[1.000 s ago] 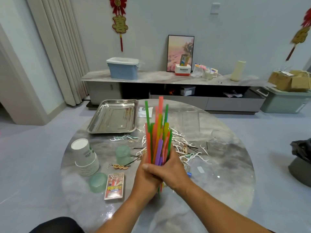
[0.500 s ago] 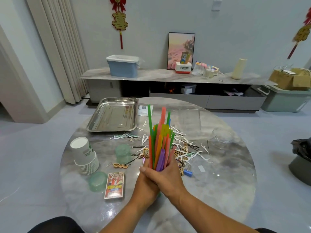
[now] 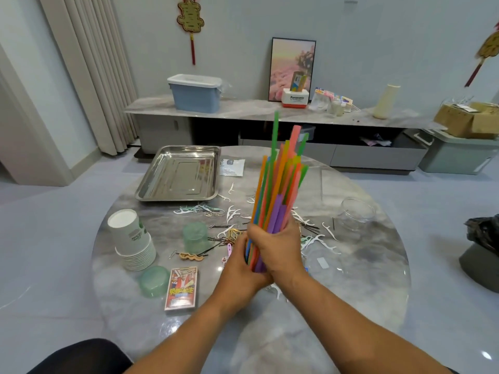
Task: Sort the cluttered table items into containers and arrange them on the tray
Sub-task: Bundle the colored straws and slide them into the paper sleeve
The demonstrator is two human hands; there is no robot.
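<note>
Both hands work at the near centre of the round marble table (image 3: pixel 351 292). The right hand (image 3: pixel 279 249) wraps round the lower part of a bundle of coloured straws (image 3: pixel 280 190), fingers curled tight about it. The left hand (image 3: pixel 239 268) closes on the bottom end of the same bundle from the left side, partly hidden behind the right hand. The straws stand nearly upright, leaning slightly to the right, tops uneven; one green straw rises above the rest.

Steel tray (image 3: pixel 179 175) lies at the far left of the table, nothing in it. A small white packet (image 3: pixel 232 166) lies just beside its right edge.

Left side of the table: a stack of white paper cups (image 3: pixel 133 240), mouth down. A translucent green cup (image 3: pixel 195 238) stands right of the stack. A green lid (image 3: pixel 154 281) lies near the table edge, with a card box (image 3: pixel 182 291) just to its right.

Between tray and hands: scattered white floss picks (image 3: pixel 232 214), black hairpins (image 3: pixel 310 226) and a wooden clip (image 3: pixel 192 256), mixed together.

Right side: a clear glass bowl (image 3: pixel 357 213), well apart from the hands.
</note>
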